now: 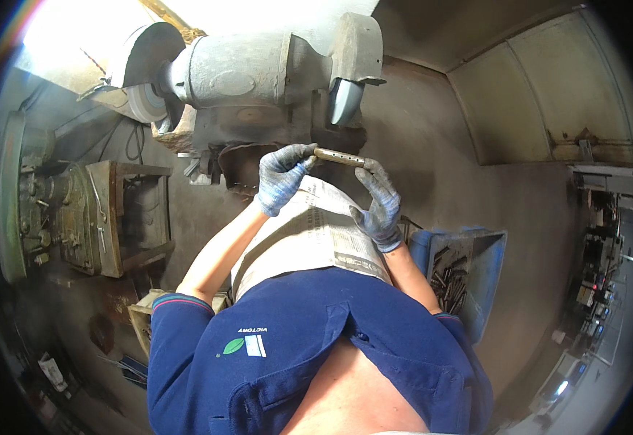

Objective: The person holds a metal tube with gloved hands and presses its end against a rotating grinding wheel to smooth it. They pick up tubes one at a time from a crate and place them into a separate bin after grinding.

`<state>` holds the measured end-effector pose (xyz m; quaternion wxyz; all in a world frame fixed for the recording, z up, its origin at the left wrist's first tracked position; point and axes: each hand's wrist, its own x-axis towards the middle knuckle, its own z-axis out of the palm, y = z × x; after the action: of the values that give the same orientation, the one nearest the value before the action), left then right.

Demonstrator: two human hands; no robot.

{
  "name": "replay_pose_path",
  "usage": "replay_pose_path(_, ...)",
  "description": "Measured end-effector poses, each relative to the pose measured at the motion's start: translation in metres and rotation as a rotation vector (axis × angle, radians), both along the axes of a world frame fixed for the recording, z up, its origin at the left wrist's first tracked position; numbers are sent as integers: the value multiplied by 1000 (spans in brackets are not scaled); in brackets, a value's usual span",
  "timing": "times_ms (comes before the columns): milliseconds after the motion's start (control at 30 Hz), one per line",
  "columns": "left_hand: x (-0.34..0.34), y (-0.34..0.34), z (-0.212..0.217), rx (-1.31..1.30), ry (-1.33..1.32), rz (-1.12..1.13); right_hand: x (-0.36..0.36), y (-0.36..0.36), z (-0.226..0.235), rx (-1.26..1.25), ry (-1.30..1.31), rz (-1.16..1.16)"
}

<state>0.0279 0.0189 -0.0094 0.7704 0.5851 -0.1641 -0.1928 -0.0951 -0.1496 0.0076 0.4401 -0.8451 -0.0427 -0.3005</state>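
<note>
A short metal tube (340, 156) with a row of small holes along its side lies nearly level between my gloved hands, below the bench grinder (244, 72). My left hand (282, 180) is closed, pinching the tube's left end between thumb and fingers. At the right end, the bent fingertips of my right hand (380, 206) hold the tube, while its thumb stands apart lower down. Both gloves are blue-grey and dirty. The grinder's right wheel (346, 101) sits under its guard beyond the tube; the tube is apart from it. Printed paper (313, 232) covers my lap.
The grinder's left wheel (145, 102) shows beneath its guard. To my right, a blue crate (487, 290) holds several dark metal tubes (451, 283). An old green-grey machine (70, 210) with a metal frame stands at the left. Pale panels (534, 94) line the far right.
</note>
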Motion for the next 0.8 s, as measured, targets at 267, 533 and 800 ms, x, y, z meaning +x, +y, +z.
replay_pose_path(267, -16, -8, -2, 13, -81, -141, -47, 16, 16, -25, 36, -147)
replay_pose_path(533, -6, 15, -26, 318, 175, -303, -153, -18, 2, 129, 225, -574)
replay_pose_path(800, 19, 90, -96, 408, 145, -84, -333, -83, -69, 105, 338, -1149)
